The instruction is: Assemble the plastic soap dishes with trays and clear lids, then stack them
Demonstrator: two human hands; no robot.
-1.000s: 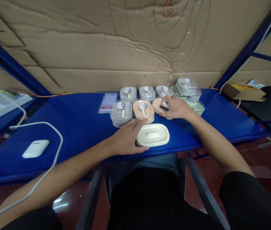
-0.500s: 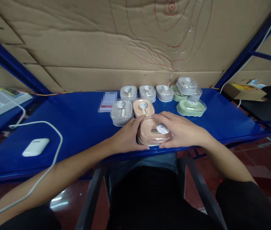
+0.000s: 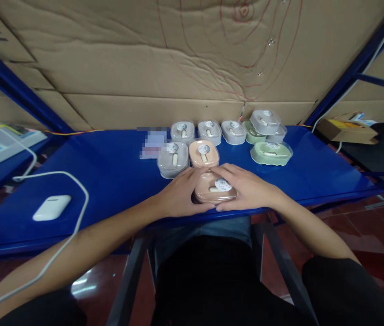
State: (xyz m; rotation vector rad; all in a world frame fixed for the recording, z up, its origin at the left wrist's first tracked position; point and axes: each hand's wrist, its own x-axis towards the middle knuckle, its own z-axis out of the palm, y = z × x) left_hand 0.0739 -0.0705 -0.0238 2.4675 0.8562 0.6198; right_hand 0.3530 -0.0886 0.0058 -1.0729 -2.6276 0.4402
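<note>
The blue table carries a cluster of lidded boxes toward its back edge. A white cable loops at left beside a white case. Left hand and right hand clasp the peach box from both sides at the table's near edge, fingers curled round it.
</note>
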